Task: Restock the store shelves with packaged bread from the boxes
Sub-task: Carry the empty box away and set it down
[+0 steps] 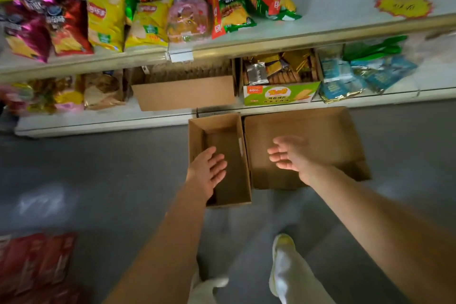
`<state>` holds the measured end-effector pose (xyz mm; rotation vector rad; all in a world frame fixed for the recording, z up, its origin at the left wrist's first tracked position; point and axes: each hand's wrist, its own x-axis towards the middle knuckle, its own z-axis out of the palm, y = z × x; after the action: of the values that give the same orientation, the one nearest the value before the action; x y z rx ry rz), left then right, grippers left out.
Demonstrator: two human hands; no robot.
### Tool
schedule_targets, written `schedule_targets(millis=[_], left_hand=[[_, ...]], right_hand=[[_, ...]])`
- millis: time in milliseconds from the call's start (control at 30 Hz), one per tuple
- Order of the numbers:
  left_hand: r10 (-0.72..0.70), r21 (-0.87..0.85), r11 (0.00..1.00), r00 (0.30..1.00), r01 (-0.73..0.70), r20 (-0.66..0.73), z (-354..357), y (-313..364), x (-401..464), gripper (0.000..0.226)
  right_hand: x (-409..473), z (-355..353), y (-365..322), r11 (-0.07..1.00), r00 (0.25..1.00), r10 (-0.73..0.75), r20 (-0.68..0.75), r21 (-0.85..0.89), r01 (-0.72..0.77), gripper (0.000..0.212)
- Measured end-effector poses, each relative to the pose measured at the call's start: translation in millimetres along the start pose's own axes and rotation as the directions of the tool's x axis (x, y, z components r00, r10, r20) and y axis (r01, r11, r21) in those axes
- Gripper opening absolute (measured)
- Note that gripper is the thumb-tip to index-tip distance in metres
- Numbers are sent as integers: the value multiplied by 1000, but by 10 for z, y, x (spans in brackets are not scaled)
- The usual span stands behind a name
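Left hand [207, 170] reaches over the narrow cardboard box [197, 131] on the floor — grip spread, fingers straight, holding nothing. Right hand [291, 155] hovers over the wider box [333, 126] beside it, fingers loosely spread, also holding nothing. Packaged bread [188, 20] lies on the shelf [296, 34] above, among snack bags.

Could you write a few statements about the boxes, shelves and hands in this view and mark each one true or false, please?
1. The narrow box on the floor is full of bread. False: it looks empty.
2. Both hands hold nothing. True: the left hand and the right hand are open.
3. The wide box lies to the right of the narrow one. True.
4. The green box stands on the floor. False: it sits on the lower shelf.
5. The yellow chip bags are on the upper shelf. True.
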<state>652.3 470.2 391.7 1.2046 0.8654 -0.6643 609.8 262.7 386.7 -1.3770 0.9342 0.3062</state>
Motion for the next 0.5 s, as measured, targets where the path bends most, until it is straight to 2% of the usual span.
schedule_targets(millis=[133,300,400,500], left_hand=[[-13,101,995,994,23,-104,-361,91,688,25],[-80,267,958,992,103,-98,-880,223,1604,19],[-70,409,906,993,105,-100,-1146,297,2228,17],[-25,561,825,996,71,-89,-1358,272,2885,19]], right_hand=[[446,406,297,997,996,73,-47,-2,-73,18],[932,983,735,984,972,178,-154,24,-177,10],[1296,1323,1112,969,952,243,-186,12,-246,12],[1708,1588,1537,972,946,198,-255,-76,-224,10]])
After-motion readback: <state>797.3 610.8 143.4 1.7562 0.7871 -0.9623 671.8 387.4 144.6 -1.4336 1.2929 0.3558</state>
